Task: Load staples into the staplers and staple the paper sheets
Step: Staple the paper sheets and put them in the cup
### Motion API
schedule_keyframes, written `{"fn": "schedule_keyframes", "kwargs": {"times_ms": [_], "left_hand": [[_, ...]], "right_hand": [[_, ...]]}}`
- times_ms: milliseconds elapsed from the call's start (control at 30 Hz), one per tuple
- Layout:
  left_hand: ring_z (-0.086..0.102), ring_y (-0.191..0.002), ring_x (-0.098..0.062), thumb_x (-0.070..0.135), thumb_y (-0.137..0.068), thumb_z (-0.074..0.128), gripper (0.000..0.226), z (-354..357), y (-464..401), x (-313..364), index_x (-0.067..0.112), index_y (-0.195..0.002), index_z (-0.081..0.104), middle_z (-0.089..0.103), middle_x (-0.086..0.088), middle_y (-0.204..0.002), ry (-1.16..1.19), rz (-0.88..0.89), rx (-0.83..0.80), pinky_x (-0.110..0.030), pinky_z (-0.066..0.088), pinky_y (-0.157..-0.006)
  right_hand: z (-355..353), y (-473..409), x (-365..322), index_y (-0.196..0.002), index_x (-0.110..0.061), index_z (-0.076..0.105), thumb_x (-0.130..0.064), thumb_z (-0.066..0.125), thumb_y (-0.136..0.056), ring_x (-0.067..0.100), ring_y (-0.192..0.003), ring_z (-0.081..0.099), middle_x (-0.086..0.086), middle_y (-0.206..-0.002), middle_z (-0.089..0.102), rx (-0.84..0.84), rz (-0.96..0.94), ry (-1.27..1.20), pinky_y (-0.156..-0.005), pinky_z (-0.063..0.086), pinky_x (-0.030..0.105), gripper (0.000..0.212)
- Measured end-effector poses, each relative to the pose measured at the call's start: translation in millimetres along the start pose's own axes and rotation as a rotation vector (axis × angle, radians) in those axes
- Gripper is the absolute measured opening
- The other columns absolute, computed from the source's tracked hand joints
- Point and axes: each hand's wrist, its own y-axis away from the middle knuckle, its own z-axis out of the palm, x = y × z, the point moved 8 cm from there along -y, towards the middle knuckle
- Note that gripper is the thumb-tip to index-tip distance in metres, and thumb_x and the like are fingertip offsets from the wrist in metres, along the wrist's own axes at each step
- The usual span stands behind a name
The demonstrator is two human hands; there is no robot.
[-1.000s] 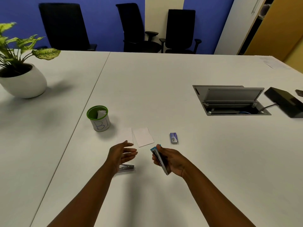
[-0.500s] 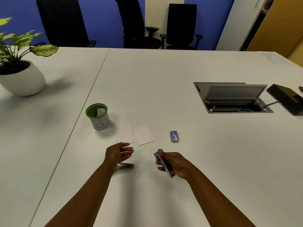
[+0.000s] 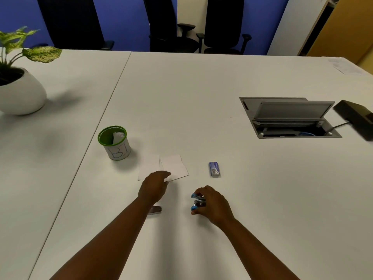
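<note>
My right hand (image 3: pixel 212 205) grips a small blue stapler (image 3: pixel 198 202), its jaws pointing left. Two white paper sheets (image 3: pixel 173 165) lie side by side on the white table (image 3: pixel 181 102). Reaching forward, my left hand (image 3: pixel 154 185) has its fingertips on the near edge of the sheets; I cannot tell whether it grips one. Under my left forearm a second, silver stapler (image 3: pixel 155 210) lies on the table, partly hidden. A small blue staple box (image 3: pixel 214 168) sits to the right of the sheets.
A green-rimmed cup (image 3: pixel 115 142) marked "B1" with folded paper inside stands left of the sheets. A potted plant (image 3: pixel 18 85) is at the far left. An open cable hatch (image 3: pixel 288 118) and a black device (image 3: pixel 357 120) are at the right. Office chairs (image 3: pixel 222 25) line the far edge.
My left hand moved forward from above the silver stapler onto the paper sheets. My right hand turned the blue stapler from upright to lying sideways, lower toward the table.
</note>
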Motion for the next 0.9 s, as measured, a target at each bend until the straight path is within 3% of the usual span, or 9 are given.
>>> {"fn": "schedule_keyframes", "kwargs": {"times_ms": [200, 300, 400, 600, 700, 733, 800, 833, 900], "left_hand": [[0.013, -0.145, -0.018, 0.017, -0.096, 0.043, 0.054, 31.4, -22.0, 0.9, 0.014, -0.146, 0.022, 0.012, -0.002, -0.158, -0.225, 0.051, -0.189, -0.031, 0.022, -0.114], [0.019, -0.144, -0.02, 0.02, -0.097, 0.042, 0.055, 41.7, -25.8, -3.5, 0.014, -0.146, 0.021, 0.013, -0.002, -0.158, -0.232, 0.032, -0.225, -0.032, 0.024, -0.114], [0.034, -0.138, -0.022, 0.021, -0.098, 0.038, 0.046, 41.2, -30.0, -4.8, 0.014, -0.143, 0.03, 0.028, -0.003, -0.154, -0.298, 0.045, -0.176, -0.032, 0.032, -0.108], [0.065, -0.096, -0.028, 0.012, -0.096, 0.039, 0.024, 42.7, -26.3, 2.6, 0.006, -0.113, 0.054, 0.067, -0.012, -0.108, -0.489, 0.09, -0.134, -0.032, 0.05, -0.081], [0.067, -0.054, -0.021, 0.006, -0.067, 0.074, 0.013, 33.8, -19.2, 20.3, 0.005, -0.076, 0.065, 0.068, -0.01, -0.063, -0.595, 0.192, -0.074, -0.023, 0.049, -0.049], [0.066, -0.054, -0.021, 0.005, -0.064, 0.075, 0.013, 34.5, -19.2, 21.6, 0.005, -0.071, 0.064, 0.067, -0.01, -0.062, -0.626, 0.186, -0.097, -0.023, 0.047, -0.048], [0.067, -0.076, -0.028, 0.002, -0.081, 0.055, 0.009, 35.2, -17.4, 20.7, 0.005, -0.084, 0.062, 0.068, -0.013, -0.086, -0.572, 0.141, -0.124, -0.031, 0.047, -0.062], [0.066, -0.078, -0.031, 0.001, -0.084, 0.05, 0.013, 29.9, -16.9, 21.5, 0.005, -0.085, 0.062, 0.067, -0.014, -0.087, -0.506, 0.124, -0.049, -0.034, 0.046, -0.062], [0.064, -0.06, -0.033, 0.0, -0.08, 0.058, 0.01, 5.9, -13.1, 23.6, 0.003, -0.071, 0.063, 0.066, -0.016, -0.07, -0.313, 0.064, 0.123, -0.032, 0.045, -0.052]], "right_hand": [[17.4, -11.0, -0.3, -0.122, -0.021, 0.052, -0.033, 0.073, -0.074, 0.015, -0.109, 0.051, -0.002, -0.121, 0.055, -0.06, -0.112, 0.214, -0.093, 0.038, 0.024, 0.054], [22.0, -13.2, 3.8, -0.124, -0.02, 0.05, -0.032, 0.072, -0.075, 0.016, -0.11, 0.049, -0.001, -0.123, 0.054, -0.07, -0.111, 0.214, -0.095, 0.037, 0.024, 0.055], [24.2, -14.4, 8.8, -0.126, -0.019, 0.049, -0.031, 0.071, -0.076, 0.016, -0.112, 0.048, 0.0, -0.123, 0.053, -0.074, -0.094, 0.179, -0.094, 0.037, 0.024, 0.055], [28.0, -13.4, 13.3, -0.133, -0.021, 0.043, -0.035, 0.073, -0.074, 0.015, -0.119, 0.043, 0.0, -0.129, 0.048, -0.095, -0.06, 0.124, -0.101, 0.036, 0.024, 0.068], [22.2, -9.8, 11.2, -0.137, -0.025, 0.038, -0.047, 0.073, -0.069, 0.015, -0.12, 0.041, -0.002, -0.131, 0.046, -0.061, -0.085, 0.126, -0.104, 0.032, 0.024, 0.08], [17.4, -8.2, 9.5, -0.136, -0.026, 0.04, -0.05, 0.072, -0.069, 0.015, -0.12, 0.04, -0.003, -0.13, 0.046, -0.026, -0.101, 0.119, -0.104, 0.03, 0.023, 0.078], [6.0, -5.4, 6.2, -0.133, -0.027, 0.044, -0.05, 0.069, -0.072, 0.013, -0.12, 0.04, -0.004, -0.129, 0.047, 0.061, -0.127, 0.091, -0.103, 0.029, 0.021, 0.07], [-0.5, -4.2, 5.2, -0.131, -0.027, 0.047, -0.048, 0.069, -0.073, 0.013, -0.121, 0.041, -0.004, -0.128, 0.048, 0.108, -0.131, 0.069, -0.102, 0.029, 0.02, 0.066], [-14.0, -3.0, 3.1, -0.127, -0.026, 0.051, -0.043, 0.068, -0.077, 0.012, -0.12, 0.042, -0.002, -0.127, 0.05, 0.197, -0.122, 0.016, -0.101, 0.032, 0.021, 0.056]]}}
